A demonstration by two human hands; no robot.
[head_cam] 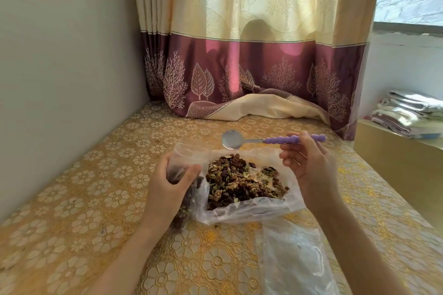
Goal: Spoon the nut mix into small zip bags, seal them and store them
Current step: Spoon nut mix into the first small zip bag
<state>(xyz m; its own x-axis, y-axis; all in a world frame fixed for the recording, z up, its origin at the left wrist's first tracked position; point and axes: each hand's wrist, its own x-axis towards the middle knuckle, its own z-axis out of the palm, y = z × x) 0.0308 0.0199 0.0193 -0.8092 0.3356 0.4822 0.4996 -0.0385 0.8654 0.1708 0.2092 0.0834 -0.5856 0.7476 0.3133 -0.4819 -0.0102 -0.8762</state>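
Left hand (pixel 171 182) grips small zip bag (pixel 182 175), some nuts inside. Right hand (pixel 309 163) pinches purple spoon (pixel 268 140), bowl empty, at 12 o'clock above nut mix (pixel 242 182) on open plastic bag (pixel 259 211), table middle.

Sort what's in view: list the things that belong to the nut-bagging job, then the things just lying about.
Part of the job:
- nut mix heaped on an opened plastic bag
- purple-handled spoon, held in the right hand
- small zip bag, partly filled, held in the left hand
- empty clear bags near the right forearm

Just lying about:
- curtain
- folded cloths
- patterned table cover
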